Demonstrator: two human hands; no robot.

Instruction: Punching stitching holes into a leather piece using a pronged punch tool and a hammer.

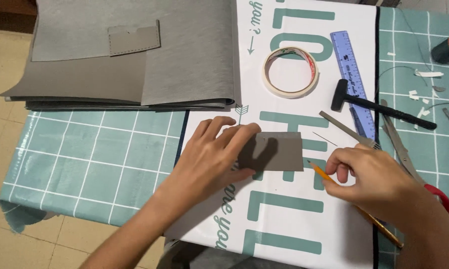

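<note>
Your right hand (379, 182) pinches the yellow pencil (354, 206) while your left hand (217, 157) flat-presses that thin, floppy-looking grey leather piece (279, 152) by its left edge.

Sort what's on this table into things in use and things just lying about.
In use: left hand pressing the grey piece; right hand holding the yellow pencil.

Lying about: tape roll, blue ruler, black hammer, scissors, grey sheets.

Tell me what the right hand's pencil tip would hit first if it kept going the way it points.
The right hand holds a yellow pencil whose tip aims up and left. Almost at once it would meet the lower right corner of the grey leather piece, which the left hand presses flat on the white printed sheet.
</note>
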